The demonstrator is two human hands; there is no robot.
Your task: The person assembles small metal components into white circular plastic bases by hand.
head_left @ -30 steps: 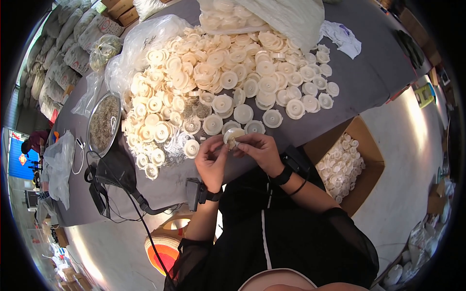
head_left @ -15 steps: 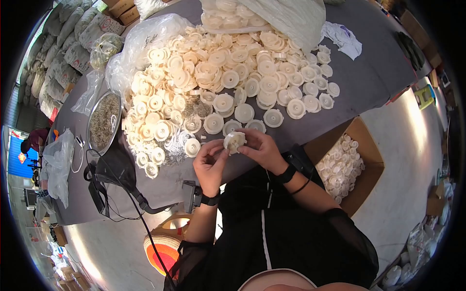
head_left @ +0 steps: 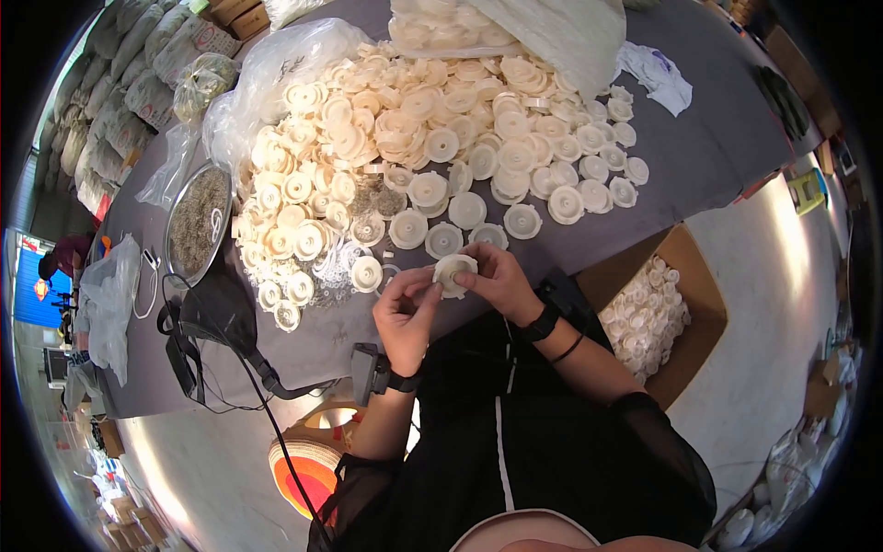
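Note:
A round cream plastic cap-like part (head_left: pixel 454 273) is held up at the table's front edge. My left hand (head_left: pixel 407 317) pinches its left side between thumb and fingers. On the other side my right hand (head_left: pixel 502 281) grips it, with the thumb across its face. Just beyond my hands lie loose caps of the same kind (head_left: pixel 444 240), some flat on the grey cloth. A large heap of these caps (head_left: pixel 395 115) spreads over the middle of the table. Thin white plastic rings (head_left: pixel 342 262) lie left of my hands beside small clear bits.
Left of the heap, a metal bowl (head_left: pixel 223 241) holds many tiny brownish-grey pieces. A black strapped bag (head_left: pixel 219 317) with a cable lies nearer. On my right, a cardboard box (head_left: pixel 704 317) contains white caps. Plastic bags (head_left: pixel 552 37) stand behind the heap; a woven orange-red basket (head_left: pixel 308 474) is below.
The cap in my hands has turned so its round face shows more fully, and it has shifted slightly right. My left hand has moved a little right and down.

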